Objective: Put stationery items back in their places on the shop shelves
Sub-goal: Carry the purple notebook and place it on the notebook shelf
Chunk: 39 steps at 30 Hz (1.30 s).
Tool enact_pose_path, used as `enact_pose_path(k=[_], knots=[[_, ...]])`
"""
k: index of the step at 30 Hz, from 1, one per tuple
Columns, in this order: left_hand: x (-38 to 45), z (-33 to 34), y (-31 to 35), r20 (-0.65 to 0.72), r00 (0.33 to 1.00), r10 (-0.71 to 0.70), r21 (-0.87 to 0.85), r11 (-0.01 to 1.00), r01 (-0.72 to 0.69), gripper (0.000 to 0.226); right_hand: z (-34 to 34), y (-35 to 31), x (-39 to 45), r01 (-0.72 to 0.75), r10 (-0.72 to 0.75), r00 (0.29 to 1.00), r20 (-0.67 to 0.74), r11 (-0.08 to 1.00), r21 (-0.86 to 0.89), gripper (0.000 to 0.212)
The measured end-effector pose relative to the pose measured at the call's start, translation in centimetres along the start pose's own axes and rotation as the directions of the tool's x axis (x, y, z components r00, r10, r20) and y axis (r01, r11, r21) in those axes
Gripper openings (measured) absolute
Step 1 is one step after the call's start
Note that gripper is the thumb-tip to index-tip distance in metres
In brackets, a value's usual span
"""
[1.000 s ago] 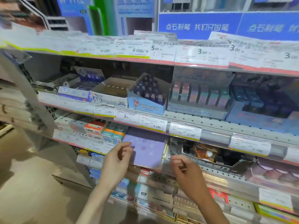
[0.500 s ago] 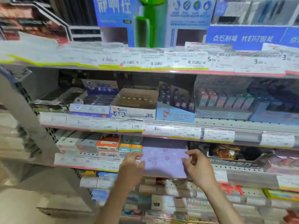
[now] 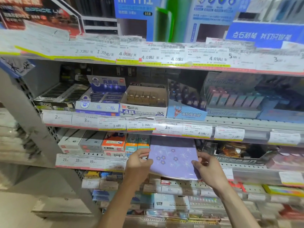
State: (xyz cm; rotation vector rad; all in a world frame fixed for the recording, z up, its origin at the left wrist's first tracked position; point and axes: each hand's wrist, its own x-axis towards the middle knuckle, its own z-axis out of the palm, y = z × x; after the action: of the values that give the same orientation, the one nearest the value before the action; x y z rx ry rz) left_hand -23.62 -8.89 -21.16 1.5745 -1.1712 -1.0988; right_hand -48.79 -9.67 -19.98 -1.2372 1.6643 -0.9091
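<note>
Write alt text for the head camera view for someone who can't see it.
Two hands hold a purple flower-patterned box by its sides, left hand and right hand, at a shop shelf crowded with stationery. On the shelf above sits a 4B eraser box, behind a row of price tags.

Compared with a second ago, my left hand [image 3: 138, 163] has moved from just beside the purple flowered box [image 3: 172, 159] to its left edge, where thumb and fingers now pinch it. My right hand [image 3: 208, 168] was then curled well to the right of the box, holding nothing; half a second ago it had reached the box's right side, and it now grips the right edge. The box thus lies between my two hands, held at both sides, its lower edge standing out past the shelf front. My view has swung left and slightly upward, so both hands sit nearer the middle.
</note>
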Motion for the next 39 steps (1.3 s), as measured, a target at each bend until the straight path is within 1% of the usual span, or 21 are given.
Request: enact_pose_path(k=[4,8,10,11,14,15,17,19,21,23,25,27,29,32,35,37,39], knots=[[0.1,-0.2,1.0,-0.008,0.998,0.058,-0.040,0.997,-0.059,0.028,-0.1,0.4,-0.3,0.024,-0.024,1.000,0.019,1.000,0.015,0.026],[-0.5,-0.5,1.3,0.016,0.998,0.061,-0.100,0.993,-0.059,0.026,-0.2,0.4,-0.3,0.010,-0.011,1.000,0.026,0.999,0.041,0.028],[-0.9,-0.9,1.4,0.001,0.998,0.069,-0.116,0.991,-0.068,0.027,0.0,0.4,-0.4,0.017,-0.019,0.999,0.033,0.999,0.049,0.028],[-1.3,-1.2,1.6,-0.019,0.997,0.075,-0.103,0.992,-0.076,0.027,0.1,0.4,-0.5,0.025,-0.027,0.999,0.039,0.999,0.048,0.028],[-1.8,-2.2,1.1,-0.091,0.992,0.090,0.031,0.996,-0.087,0.036,0.8,0.3,-0.9,0.018,-0.022,0.997,0.071,0.998,0.064,0.027],[-1.9,-2.4,1.0,-0.093,0.993,0.074,0.027,0.997,-0.072,0.040,1.1,0.3,-1.0,0.009,-0.015,0.997,0.080,0.997,0.076,0.028],[-1.6,-2.6,0.5,-0.056,0.998,0.042,0.016,0.999,-0.041,0.043,1.6,0.4,-1.2,0.002,-0.009,0.996,0.085,0.997,0.076,0.030],[-0.8,-2.5,0.2,-0.053,0.996,0.068,0.118,0.991,-0.062,0.041,1.7,0.3,-1.2,0.006,-0.010,0.997,0.076,0.999,0.050,0.034],[0.4,-2.2,0.4,-0.095,0.989,0.112,0.225,0.970,-0.088,0.034,1.5,0.0,-1.1,0.017,-0.018,0.996,0.084,1.000,0.005,0.039],[1.7,-1.8,0.8,-0.112,0.975,0.192,0.352,0.925,-0.141,0.036,1.4,-0.4,-0.9,0.022,-0.019,0.994,0.104,0.999,-0.032,0.041],[2.9,-1.6,1.5,-0.123,0.975,0.185,0.507,0.856,-0.098,0.044,1.5,-0.7,-0.5,0.033,-0.026,0.996,0.091,0.997,-0.069,0.035],[3.7,-1.4,2.2,-0.128,0.981,0.145,0.567,0.822,-0.048,0.048,1.6,-0.8,0.2,0.028,-0.024,0.999,0.043,0.995,-0.092,0.027],[3.9,-1.3,2.6,-0.118,0.984,0.134,0.566,0.823,-0.044,0.048,1.8,-0.9,0.9,0.011,-0.011,1.000,-0.001,0.994,-0.106,0.022],[3.7,-1.4,2.7,-0.091,0.992,0.089,0.515,0.857,-0.029,0.050,1.7,-0.9,1.3,-0.018,0.018,1.000,-0.004,0.996,-0.091,0.019],[3.6,-1.7,2.1,-0.044,0.999,0.025,0.405,0.914,-0.005,0.040,1.1,-1.0,0.9,-0.045,0.047,0.998,0.050,0.998,-0.035,0.021],[3.4,-1.9,1.8,-0.026,1.000,-0.014,0.318,0.948,0.021,0.028,1.0,-1.1,0.6,-0.050,0.052,0.993,0.102,0.998,-0.025,0.028],[3.2,-2.3,1.3,-0.012,0.999,-0.049,0.224,0.973,0.050,0.024,0.9,-1.2,0.5,-0.054,0.057,0.990,0.127,0.998,-0.027,0.035]])
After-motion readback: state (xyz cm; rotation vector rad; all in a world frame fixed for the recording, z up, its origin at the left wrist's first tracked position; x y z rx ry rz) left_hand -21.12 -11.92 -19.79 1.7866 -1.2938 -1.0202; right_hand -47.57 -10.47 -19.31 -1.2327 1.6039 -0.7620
